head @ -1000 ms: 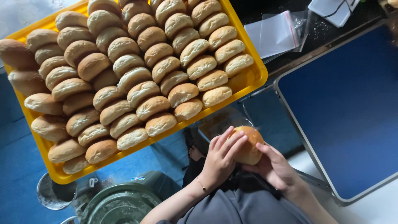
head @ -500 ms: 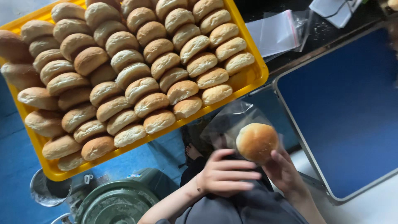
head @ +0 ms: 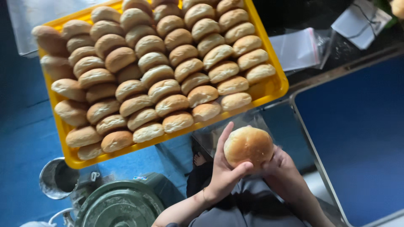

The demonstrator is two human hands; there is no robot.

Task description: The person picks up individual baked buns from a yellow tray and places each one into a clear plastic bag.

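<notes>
Cradling a round golden bun (head: 248, 146) between both hands, the person held it just below the near edge of the yellow tray (head: 275, 90), above their lap. The left hand (head: 225, 168) wrapped its grip around the bun's left and lower side, index finger stretched up along the edge and thumb hooked under the front. The right hand (head: 280, 162) lay mostly hidden behind the bun, its grip closed against the right side. The bun sat between the two palms, domed top facing the camera; being round, it showed no clear long axis. A clear plastic bag (head: 235, 126) appeared to lie just behind it, though its mouth was hard to make out. More empty bags (head: 296, 48) lay on the dark desk (head: 311, 17) beyond the tray, which was packed with rows of buns (head: 168, 71).
</notes>
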